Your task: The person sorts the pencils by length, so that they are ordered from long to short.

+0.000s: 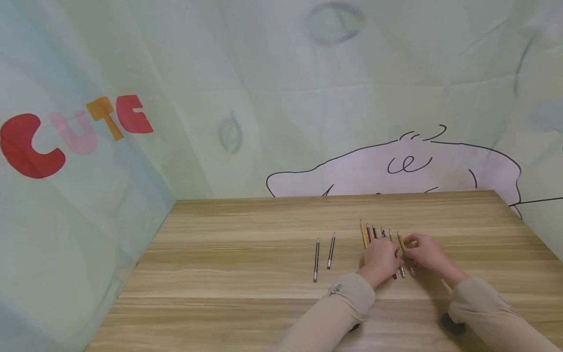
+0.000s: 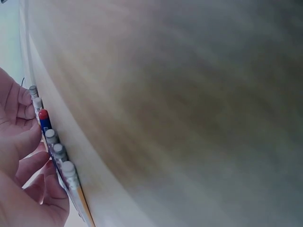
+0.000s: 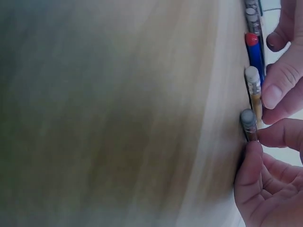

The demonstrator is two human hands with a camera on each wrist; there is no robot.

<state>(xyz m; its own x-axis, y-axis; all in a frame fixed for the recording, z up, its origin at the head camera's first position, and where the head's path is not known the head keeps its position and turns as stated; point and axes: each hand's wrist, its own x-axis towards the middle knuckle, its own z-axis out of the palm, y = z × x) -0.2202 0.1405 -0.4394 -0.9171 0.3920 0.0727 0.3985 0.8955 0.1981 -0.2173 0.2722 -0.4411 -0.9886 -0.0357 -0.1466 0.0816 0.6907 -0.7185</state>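
Observation:
Several pencils lie side by side on the wooden table, roughly parallel, with their eraser ends toward me. Over the row is my left hand [image 1: 381,258], its thumb and forefinger at a yellowish pencil with a white eraser [image 3: 253,75], second from the right. At the right end, my right hand [image 1: 427,254] pinches a tan pencil with a grey eraser [image 3: 248,118] between thumb and finger. A blue pencil with a red end [image 3: 254,54] lies just left of these. The yellow pencil [image 1: 362,232] is at the row's left end. My left hand hides the row's middle.
Two dark pencils lie apart to the left, a longer one [image 1: 316,261] and a shorter one [image 1: 331,252]. The wooden table [image 1: 220,274] meets a printed cloth backdrop [image 1: 264,98] at its far and left edges.

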